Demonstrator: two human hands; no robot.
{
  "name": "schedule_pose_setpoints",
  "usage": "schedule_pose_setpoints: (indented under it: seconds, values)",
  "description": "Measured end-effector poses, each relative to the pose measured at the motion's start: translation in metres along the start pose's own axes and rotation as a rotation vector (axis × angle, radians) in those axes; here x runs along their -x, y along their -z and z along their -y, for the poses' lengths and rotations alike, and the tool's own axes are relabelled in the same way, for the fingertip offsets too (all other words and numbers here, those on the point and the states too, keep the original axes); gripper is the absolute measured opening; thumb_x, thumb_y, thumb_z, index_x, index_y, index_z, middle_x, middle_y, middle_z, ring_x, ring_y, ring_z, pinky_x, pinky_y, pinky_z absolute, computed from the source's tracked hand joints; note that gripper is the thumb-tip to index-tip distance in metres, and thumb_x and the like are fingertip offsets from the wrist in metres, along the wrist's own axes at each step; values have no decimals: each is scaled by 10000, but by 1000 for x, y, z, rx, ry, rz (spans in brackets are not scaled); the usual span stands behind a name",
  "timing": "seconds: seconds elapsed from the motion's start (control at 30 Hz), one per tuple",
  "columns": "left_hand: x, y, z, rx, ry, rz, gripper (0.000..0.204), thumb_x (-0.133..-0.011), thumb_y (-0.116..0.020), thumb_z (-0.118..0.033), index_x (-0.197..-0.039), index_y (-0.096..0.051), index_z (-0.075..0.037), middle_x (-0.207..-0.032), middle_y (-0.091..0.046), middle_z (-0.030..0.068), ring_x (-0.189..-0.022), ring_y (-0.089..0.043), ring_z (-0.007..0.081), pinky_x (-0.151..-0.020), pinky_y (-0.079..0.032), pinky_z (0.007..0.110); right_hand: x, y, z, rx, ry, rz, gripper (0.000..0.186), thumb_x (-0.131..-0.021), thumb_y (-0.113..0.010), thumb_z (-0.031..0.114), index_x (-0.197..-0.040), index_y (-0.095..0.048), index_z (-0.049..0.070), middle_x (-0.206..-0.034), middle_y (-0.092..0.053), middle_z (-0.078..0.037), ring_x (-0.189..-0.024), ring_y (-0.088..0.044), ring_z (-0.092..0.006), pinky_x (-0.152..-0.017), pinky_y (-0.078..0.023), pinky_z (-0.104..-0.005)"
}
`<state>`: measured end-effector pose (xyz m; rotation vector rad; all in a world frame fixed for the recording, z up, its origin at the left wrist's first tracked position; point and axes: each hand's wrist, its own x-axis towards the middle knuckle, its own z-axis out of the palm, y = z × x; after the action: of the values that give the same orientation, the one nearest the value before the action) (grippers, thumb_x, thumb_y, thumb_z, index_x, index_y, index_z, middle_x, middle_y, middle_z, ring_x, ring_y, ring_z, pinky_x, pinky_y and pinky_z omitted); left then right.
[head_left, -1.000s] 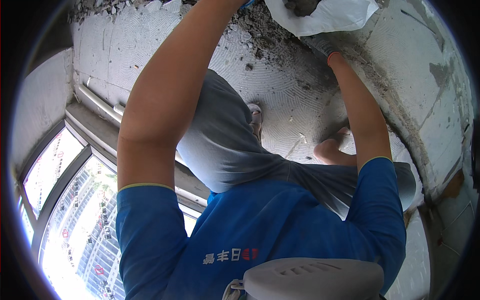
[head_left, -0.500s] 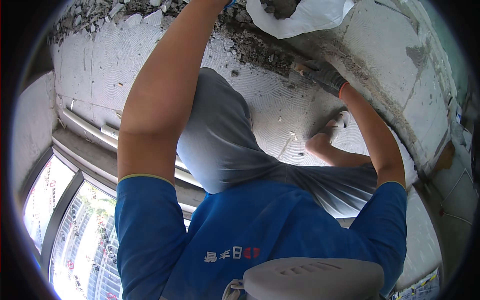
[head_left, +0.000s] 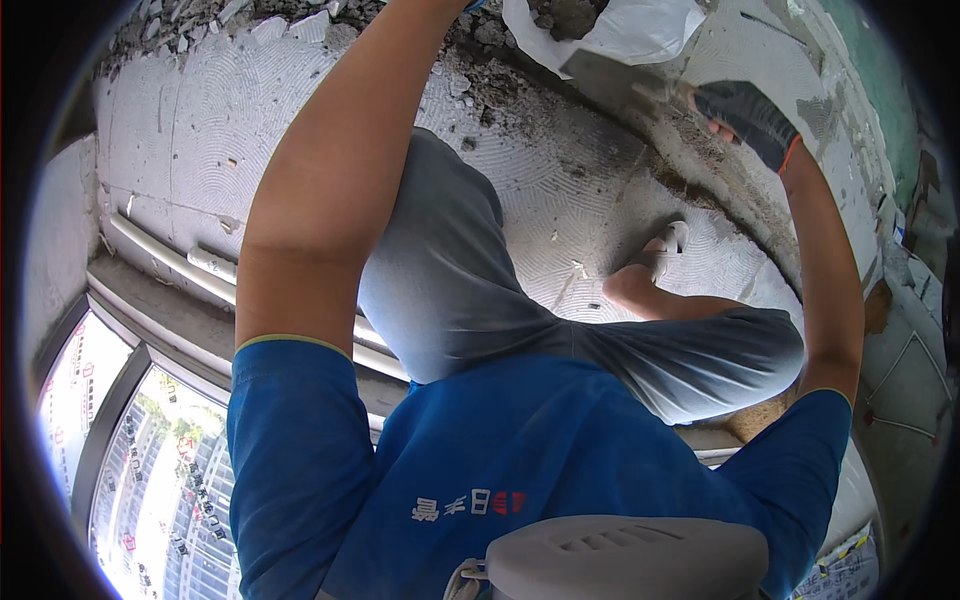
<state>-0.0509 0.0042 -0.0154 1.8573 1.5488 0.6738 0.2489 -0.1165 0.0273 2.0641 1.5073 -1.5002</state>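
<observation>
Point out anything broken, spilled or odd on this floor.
Rubble and grit lie scattered along the top edge of the grooved white floor, beside a white bag. The right hand holds a scraper there.

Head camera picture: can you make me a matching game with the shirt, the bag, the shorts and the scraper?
Things:
1 shirt
2 bag
3 shorts
4 scraper

Matches:
A grey, over the legs
B held in the gloved right hand
C blue
D white, with rubble in it

Pairs: 1-C, 2-D, 3-A, 4-B
</observation>
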Motion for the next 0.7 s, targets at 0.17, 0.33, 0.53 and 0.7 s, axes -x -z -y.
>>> schedule_pose_setpoints:
  seconds: [0.17,0.33,0.53,0.7]
  values:
    - [1,-7,-7,-21,-41,11,250,-756,-500,-87,-949,-650,-36,-924,-648,217,-911,-624,332,-807,-475,371,-64,-50,-151,-21,-29,88,386,-862,-577,394,-1037,-638,55,-697,-590,-45,-581,-530,-135,-568,-440,-268]
    - [2,-21,-2,12,-74,-41,248,-756,-498,-73,-953,-642,-32,-925,-645,217,-918,-620,333,-809,-473,373,-146,-107,-230,278,208,-315,440,-869,-495,433,-1081,-621,68,-1009,-644,-163,-948,-588,-359,-808,-442,-410]
    - [10,-16,14,-64,-137,-133,241,-759,-496,-67,-949,-635,-17,-912,-639,231,-916,-613,348,-810,-472,372,-211,-126,-169,276,175,-161,489,-850,-506,499,-1127,-608,108,-1110,-607,-176,-1009,-559,-369,-860,-442,-417]
    - [7,-24,3,-53,-38,-116,239,-772,-483,-77,-954,-628,-24,-907,-638,236,-909,-615,348,-805,-474,372,-300,-159,-107,349,531,-376,468,-840,-582,409,-1143,-582,52,-995,-635,-188,-896,-582,-355,-822,-451,-406]
